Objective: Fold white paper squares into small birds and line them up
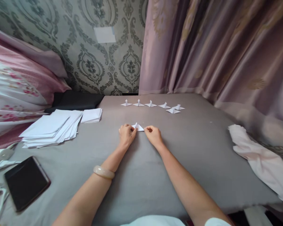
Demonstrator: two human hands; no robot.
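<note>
On the grey surface, loose white sheets lie at left; next, the left hand, fingers curled, pinches one side of a small folded white paper at centre; the right hand, also curled, pinches its opposite tip; rightmost lies pale cloth.

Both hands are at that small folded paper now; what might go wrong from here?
1. The folded paper sits between the left hand and right hand, so an uneven pull might bend or tear it.
2. At the row's right end, the front folded piece sits close against another; a nudge could shift both.
3. The paper stack is loosely fanned, so a brush might slide sheets.
</note>
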